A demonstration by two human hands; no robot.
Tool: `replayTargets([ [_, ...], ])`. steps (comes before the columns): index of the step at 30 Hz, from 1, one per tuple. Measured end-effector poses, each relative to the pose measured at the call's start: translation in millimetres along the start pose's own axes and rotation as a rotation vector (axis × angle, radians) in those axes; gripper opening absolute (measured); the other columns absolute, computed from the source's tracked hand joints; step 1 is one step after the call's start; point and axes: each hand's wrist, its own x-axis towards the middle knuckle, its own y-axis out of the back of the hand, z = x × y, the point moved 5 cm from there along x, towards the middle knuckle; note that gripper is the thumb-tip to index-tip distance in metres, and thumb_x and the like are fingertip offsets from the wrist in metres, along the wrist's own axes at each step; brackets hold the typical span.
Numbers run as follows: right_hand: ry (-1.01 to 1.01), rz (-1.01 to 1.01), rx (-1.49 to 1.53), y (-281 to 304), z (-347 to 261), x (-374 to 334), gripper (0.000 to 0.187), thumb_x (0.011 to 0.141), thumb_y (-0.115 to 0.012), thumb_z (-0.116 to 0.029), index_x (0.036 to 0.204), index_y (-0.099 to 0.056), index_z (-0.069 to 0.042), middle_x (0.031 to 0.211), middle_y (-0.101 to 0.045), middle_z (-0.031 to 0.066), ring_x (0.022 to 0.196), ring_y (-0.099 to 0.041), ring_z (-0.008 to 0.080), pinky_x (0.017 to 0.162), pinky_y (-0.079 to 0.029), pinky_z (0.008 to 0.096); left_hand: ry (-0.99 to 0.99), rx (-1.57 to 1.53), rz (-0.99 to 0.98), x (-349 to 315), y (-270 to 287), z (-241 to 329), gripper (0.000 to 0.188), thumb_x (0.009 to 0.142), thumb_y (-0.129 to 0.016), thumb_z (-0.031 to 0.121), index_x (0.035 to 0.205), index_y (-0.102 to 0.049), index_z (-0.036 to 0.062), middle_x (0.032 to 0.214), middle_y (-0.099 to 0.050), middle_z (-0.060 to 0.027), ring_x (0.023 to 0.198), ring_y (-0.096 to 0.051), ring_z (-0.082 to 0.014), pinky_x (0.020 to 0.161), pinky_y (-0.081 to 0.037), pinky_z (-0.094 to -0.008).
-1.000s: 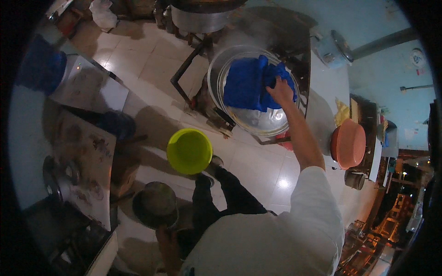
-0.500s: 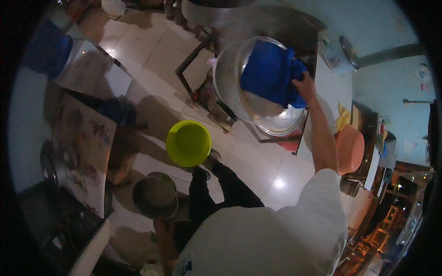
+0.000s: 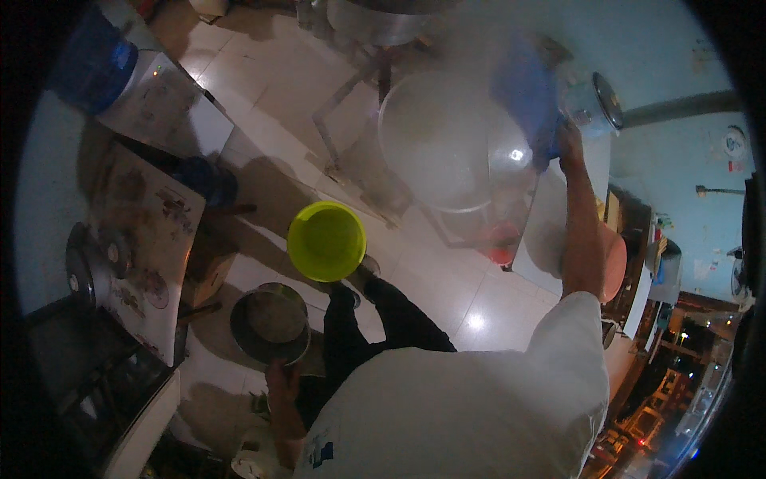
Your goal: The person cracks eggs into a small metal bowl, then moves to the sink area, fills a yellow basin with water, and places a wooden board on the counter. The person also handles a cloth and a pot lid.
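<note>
At the upper right, my right hand [image 3: 568, 148] is closed on a blue cloth [image 3: 527, 88]. The cloth lies against a shiny metal lid [image 3: 511, 156], which is tilted up at the right side of a large metal pot [image 3: 388, 136]. Thick white steam pours from the pot and hides its contents. At the lower left, my left hand [image 3: 283, 387] is closed at the near rim of a dark round pot [image 3: 247, 343]; its exact grip is hard to see. Between the two pots stands a yellow-green plastic basin [image 3: 327, 241].
Another large pot [image 3: 379, 24] stands at the far side. On the left, a table [image 3: 171, 231] bears metal lids [image 3: 80, 279]. A white counter [image 3: 550, 239] runs along the right, with a lidded pot [image 3: 594, 104] and an orange tub [image 3: 613, 259]. The floor [image 3: 447, 279] is tiled.
My right hand has moved right with the blue cloth, and the lid has lifted off the pot's opening. Steam has spread out. My left hand and the dark pot have shifted slightly forward.
</note>
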Motion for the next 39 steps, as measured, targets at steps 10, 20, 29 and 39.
replayTargets([
  [10,0.006,-0.089,0.186,-17.6,4.4,24.4,0.038,0.090,-0.056,-0.035,0.112,-0.057,-0.004,0.096,-0.060,0.0052,0.088,-0.056,0.0158,0.076,-0.045,0.0308,-0.675,0.832,-0.114,-29.1,-5.6,33.3,0.024,0.081,-0.061,0.016,0.099,-0.059,0.0012,0.085,-0.061,-0.0084,0.076,-0.058,-0.0185,0.065,-0.049,-0.0242],
  [20,0.100,0.013,0.094,4.1,10.8,40.8,0.042,0.085,-0.060,-0.031,0.108,-0.056,0.003,0.099,-0.061,0.0100,0.089,-0.058,0.0188,0.081,-0.046,0.0301,-0.138,-0.013,-0.140,-14.1,6.7,3.6,0.023,0.084,-0.057,0.019,0.100,-0.058,0.0023,0.087,-0.062,-0.0086,0.073,-0.060,-0.0179,0.060,-0.051,-0.0243],
  [29,0.031,0.011,-0.674,-26.8,83.1,8.4,0.055,0.075,-0.069,-0.029,0.117,-0.055,0.003,0.106,-0.064,0.0172,0.094,-0.063,0.0281,0.082,-0.049,0.0369,0.184,-0.203,-0.019,-8.4,-1.2,-6.0,0.017,0.084,-0.056,0.019,0.092,-0.060,0.0048,0.082,-0.058,-0.0061,0.064,-0.053,-0.0136,0.049,-0.044,-0.0239],
  [39,0.029,-0.106,-0.972,-107.1,86.0,-21.4,0.071,0.066,-0.071,-0.042,0.120,-0.051,0.001,0.113,-0.060,0.0258,0.105,-0.058,0.0390,0.091,-0.046,0.0437,-0.576,0.526,-0.081,-34.7,-36.4,38.8,0.019,0.082,-0.057,0.017,0.098,-0.059,0.0077,0.091,-0.059,-0.0047,0.073,-0.058,-0.0166,0.053,-0.049,-0.0258],
])
